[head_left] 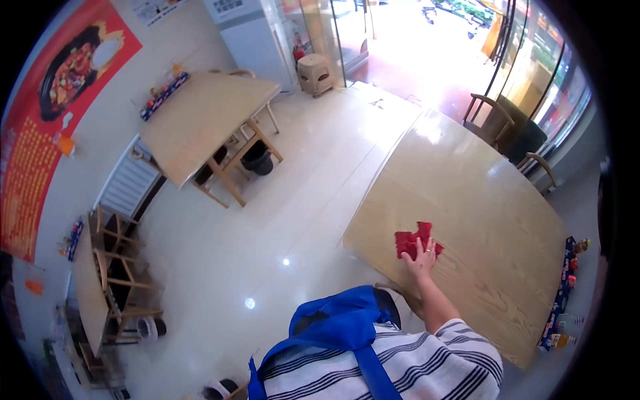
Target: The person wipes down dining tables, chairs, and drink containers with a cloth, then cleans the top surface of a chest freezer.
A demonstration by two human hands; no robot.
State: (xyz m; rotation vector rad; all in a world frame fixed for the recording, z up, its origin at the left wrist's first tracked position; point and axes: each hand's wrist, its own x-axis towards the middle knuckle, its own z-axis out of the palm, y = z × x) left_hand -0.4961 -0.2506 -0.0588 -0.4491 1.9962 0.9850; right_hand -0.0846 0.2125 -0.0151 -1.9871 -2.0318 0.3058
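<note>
On dining-rm tbl [487,193], red cloth [405,244].

The large tan wood-grained tabletop [480,200] is showing a smooth, glossy surface; the crumpled red cloth [408,244] is looking matt.

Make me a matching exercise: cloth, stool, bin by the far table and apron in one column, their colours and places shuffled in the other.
1. Cloth
2. Stool
3. Bin by the far table
4. Apron

A. Black, down on the floor
B. Blue, over a striped shirt
C. Red, under the right hand on the near table
D. Beige, near the glass panel

Pairs: 1-C, 2-D, 3-A, 4-B
</note>
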